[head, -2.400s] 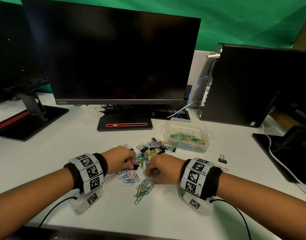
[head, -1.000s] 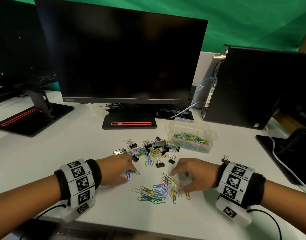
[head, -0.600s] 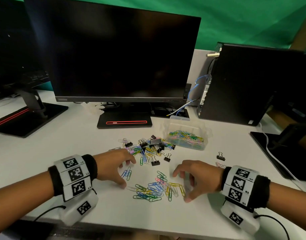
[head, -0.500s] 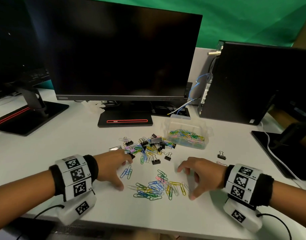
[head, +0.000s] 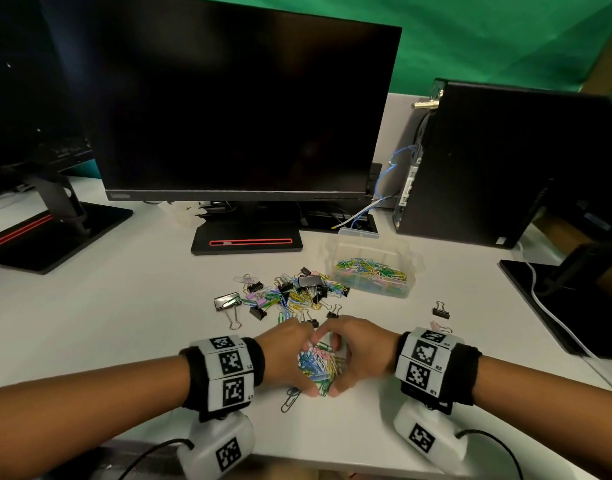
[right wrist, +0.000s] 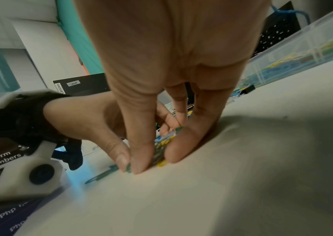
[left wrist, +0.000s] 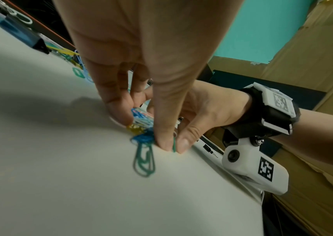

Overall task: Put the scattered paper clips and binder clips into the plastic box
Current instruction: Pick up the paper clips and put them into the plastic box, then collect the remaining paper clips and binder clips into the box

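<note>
Near the desk's front edge my left hand (head: 290, 358) and right hand (head: 356, 355) are cupped together, thumbs meeting on the near side. Between them they squeeze a heap of coloured paper clips (head: 320, 367). The left wrist view has my left hand (left wrist: 141, 127) pinching clips between thumb and fingers. The right wrist view has my right hand (right wrist: 155, 158) doing the same. One green clip (head: 290, 400) lies loose by my left thumb. Beyond lies a mix of binder clips and paper clips (head: 297, 292). The clear plastic box (head: 366, 242), back right, holds several paper clips.
A large binder clip (head: 226, 303) lies left of the mix; a small one (head: 440, 310) sits alone on the right. A monitor (head: 242, 109) on its base (head: 249, 240) and a PC tower (head: 488, 168) stand behind. A white cable (head: 554, 317) crosses the right side.
My hands were apart on either side of a spread of paper clips. They have come together and swept those clips into a tight heap between them.
</note>
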{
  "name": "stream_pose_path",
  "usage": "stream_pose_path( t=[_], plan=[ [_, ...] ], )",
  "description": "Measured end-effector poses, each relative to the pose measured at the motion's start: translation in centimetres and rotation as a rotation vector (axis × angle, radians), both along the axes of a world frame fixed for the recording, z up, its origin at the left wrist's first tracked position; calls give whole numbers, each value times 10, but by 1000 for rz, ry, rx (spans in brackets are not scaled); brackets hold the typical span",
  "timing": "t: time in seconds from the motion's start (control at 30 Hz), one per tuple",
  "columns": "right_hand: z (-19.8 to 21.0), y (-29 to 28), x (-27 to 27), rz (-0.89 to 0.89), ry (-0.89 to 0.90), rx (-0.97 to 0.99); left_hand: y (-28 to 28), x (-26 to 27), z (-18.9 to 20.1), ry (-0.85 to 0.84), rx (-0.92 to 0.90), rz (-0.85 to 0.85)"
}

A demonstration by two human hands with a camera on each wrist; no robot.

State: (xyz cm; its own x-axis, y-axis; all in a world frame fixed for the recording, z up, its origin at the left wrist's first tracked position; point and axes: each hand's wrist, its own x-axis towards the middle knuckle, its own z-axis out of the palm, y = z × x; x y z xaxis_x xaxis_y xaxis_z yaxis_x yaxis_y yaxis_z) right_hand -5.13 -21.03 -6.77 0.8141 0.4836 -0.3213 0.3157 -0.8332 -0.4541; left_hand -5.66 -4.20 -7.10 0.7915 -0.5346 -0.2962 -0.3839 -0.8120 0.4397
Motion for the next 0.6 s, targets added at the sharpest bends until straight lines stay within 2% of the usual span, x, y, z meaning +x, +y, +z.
stream_pose_path(
  t=[0.1, 0.2, 0.6],
  plan=[
    [-3, 2, 2, -104, 118, 102, -3, 3, 0, -35, -4, 9],
    [-4, 3, 4, -132, 158, 127, -3, 6, 2, -78, 1, 10],
    [2, -14, 21, -204, 85, 79, -9, 21, 11, -132, 148, -86]
  ],
)
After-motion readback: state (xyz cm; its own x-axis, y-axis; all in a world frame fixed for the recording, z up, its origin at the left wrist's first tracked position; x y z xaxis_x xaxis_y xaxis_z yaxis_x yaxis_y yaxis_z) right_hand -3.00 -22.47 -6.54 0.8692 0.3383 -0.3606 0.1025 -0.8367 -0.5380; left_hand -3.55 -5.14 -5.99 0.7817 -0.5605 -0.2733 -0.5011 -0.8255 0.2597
